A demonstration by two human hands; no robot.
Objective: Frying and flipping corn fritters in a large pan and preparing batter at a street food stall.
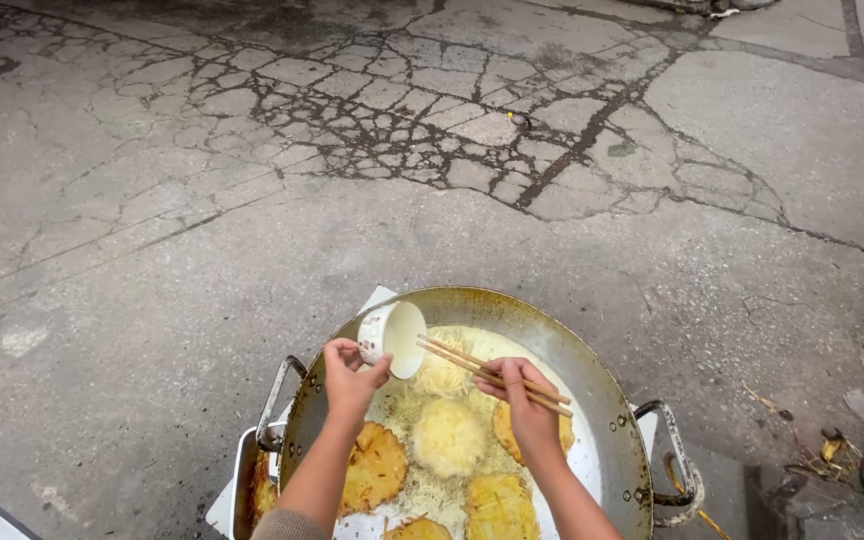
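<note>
**Here, batter meets hot oil**

We tip a small white bowl (392,336), gripped in our left hand (350,376), over the wide metal pan (607,420), while our right hand (524,398) pinches wooden chopsticks (492,373) at its rim. Best to scrape gently and keep the pour low, clear of the golden fritters (449,436) frying below.
</note>
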